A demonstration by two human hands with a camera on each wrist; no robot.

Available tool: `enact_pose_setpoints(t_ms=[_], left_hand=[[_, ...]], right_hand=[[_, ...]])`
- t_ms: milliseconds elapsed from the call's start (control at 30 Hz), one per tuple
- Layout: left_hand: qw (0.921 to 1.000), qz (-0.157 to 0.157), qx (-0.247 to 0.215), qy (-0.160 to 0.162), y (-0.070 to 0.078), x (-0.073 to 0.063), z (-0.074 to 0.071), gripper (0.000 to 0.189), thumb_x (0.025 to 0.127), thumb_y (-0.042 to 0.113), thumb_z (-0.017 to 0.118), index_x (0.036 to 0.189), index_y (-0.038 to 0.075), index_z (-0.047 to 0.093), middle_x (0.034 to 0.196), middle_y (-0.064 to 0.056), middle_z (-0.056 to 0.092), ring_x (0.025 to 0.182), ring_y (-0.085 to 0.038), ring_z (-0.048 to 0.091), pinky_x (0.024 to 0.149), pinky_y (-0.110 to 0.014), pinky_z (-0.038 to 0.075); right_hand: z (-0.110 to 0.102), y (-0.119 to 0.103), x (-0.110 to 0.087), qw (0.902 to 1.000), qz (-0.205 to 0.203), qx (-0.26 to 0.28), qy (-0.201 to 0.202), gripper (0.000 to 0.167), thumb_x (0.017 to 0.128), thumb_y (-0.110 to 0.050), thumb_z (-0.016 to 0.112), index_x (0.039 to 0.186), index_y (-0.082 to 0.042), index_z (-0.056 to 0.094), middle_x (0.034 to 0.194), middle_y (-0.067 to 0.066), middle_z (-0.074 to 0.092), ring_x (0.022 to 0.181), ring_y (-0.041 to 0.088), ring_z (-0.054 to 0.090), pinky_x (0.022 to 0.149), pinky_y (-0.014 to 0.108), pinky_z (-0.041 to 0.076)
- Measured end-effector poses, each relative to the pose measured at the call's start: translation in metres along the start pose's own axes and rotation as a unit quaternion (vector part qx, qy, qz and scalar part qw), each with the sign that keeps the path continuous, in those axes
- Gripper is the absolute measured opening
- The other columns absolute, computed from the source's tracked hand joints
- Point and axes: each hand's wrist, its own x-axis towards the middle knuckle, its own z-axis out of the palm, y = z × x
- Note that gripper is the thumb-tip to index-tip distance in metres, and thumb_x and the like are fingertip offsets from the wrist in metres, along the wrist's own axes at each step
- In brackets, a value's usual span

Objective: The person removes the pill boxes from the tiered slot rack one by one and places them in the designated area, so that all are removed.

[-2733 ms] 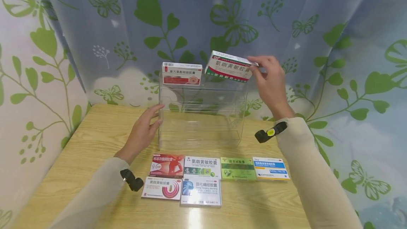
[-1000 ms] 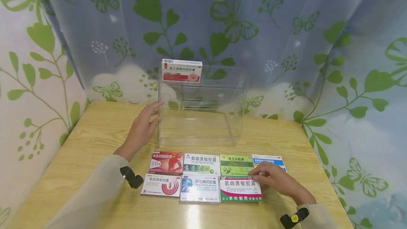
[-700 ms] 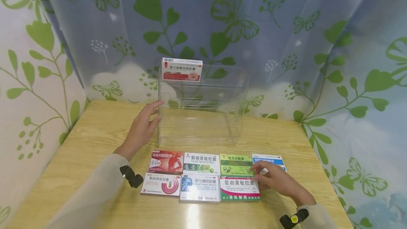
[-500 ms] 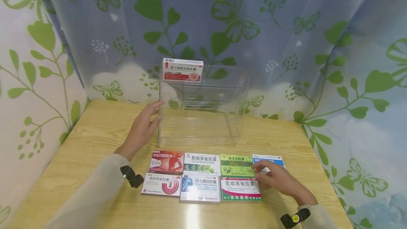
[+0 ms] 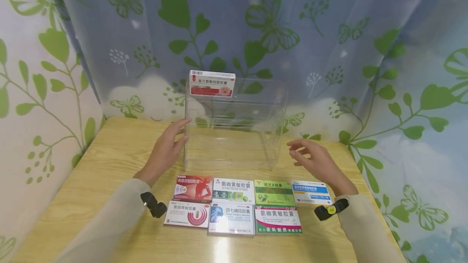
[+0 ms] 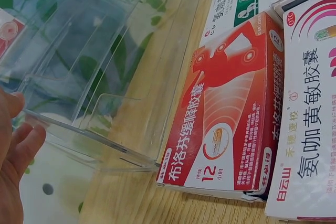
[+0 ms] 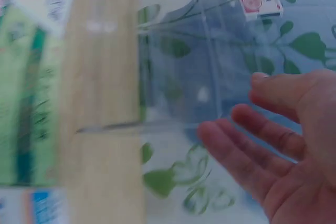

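A clear acrylic tiered rack [image 5: 230, 161] stands on the table, with a white and red medicine box [image 5: 212, 84] on its top tier at the left. My left hand [image 5: 162, 149] touches the rack's left side with extended fingers. To the right of the rack, my right hand [image 5: 316, 161] is raised over the table with loosely bent fingers and holds nothing. In the right wrist view its fingers overlap the rack's edge. In front of the rack lies a white, green and magenta medicine box [image 5: 278, 220], at the right end of the nearer row.
Other medicine boxes lie flat: red [image 5: 193, 188], white with green [image 5: 234, 191], green [image 5: 273, 192] and blue-white [image 5: 312, 192] in the back row; a pink-ringed one [image 5: 187, 214] and a blue-white one [image 5: 231, 219] nearer. A patterned curtain [image 5: 226, 23] hangs behind the wooden table [image 5: 106, 153].
My right hand took the white, green and magenta box from the rack's top tier down to the nearer row, let go, then rose back beside the rack. My left hand stayed at the rack's side.
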Motion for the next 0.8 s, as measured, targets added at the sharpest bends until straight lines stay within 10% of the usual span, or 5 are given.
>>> enact_pose_setpoints(t_ms=[800], left_hand=[[1.0000, -0.005, 0.007, -0.003, 0.002, -0.003, 0.000, 0.058, 0.112, 0.008, 0.060, 0.166, 0.021, 0.044, 0.169, -0.015, 0.045, 0.141, -0.043, 0.060, 0.108, -0.059, 0.062]], right_hand=[[0.008, -0.130, 0.175, 0.9949, -0.061, 0.028, 0.075, 0.061, 0.110, -0.023, 0.068, 0.166, -0.018, 0.045, 0.163, 0.011, 0.052, 0.142, 0.032, 0.058, 0.116, 0.055, 0.054]])
